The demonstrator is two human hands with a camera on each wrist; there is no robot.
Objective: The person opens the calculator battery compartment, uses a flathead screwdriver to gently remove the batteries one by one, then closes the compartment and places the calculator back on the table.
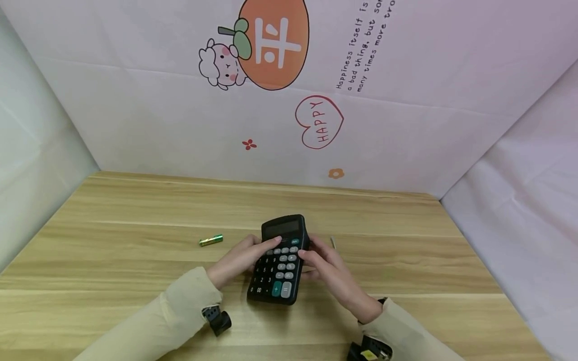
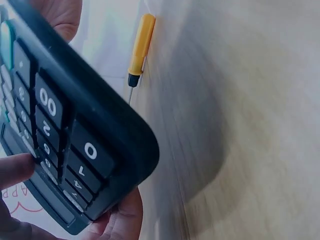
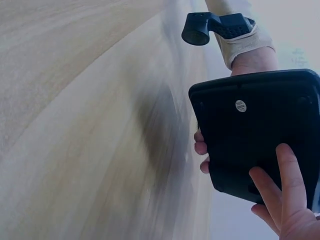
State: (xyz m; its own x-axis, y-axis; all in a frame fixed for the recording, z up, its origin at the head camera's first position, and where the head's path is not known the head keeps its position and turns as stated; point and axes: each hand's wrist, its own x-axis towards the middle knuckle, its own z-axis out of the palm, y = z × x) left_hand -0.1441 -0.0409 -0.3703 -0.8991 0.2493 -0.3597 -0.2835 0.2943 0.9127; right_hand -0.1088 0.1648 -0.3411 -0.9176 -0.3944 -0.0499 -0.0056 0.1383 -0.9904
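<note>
A black desk calculator (image 1: 276, 260) with grey and teal keys is held tilted above the table, its display at the far end. The left hand (image 1: 244, 256) grips its left side, thumb across the front just below the display and fingers curled beneath. On the opposite side, the right hand (image 1: 331, 273) has its thumb at the right edge. In the right wrist view, fingers of the right hand (image 3: 285, 195) press against the calculator's plain black back (image 3: 255, 130), which bears a small round white sticker (image 3: 241, 106).
A green and gold battery (image 1: 210, 240) lies on the wooden table (image 1: 135, 215), left of the hands. Beyond the right hand is a screwdriver with a yellow handle (image 2: 142, 45); its metal shaft (image 1: 333, 242) shows in the head view. A white printed sheet (image 1: 158, 120) stands behind the table.
</note>
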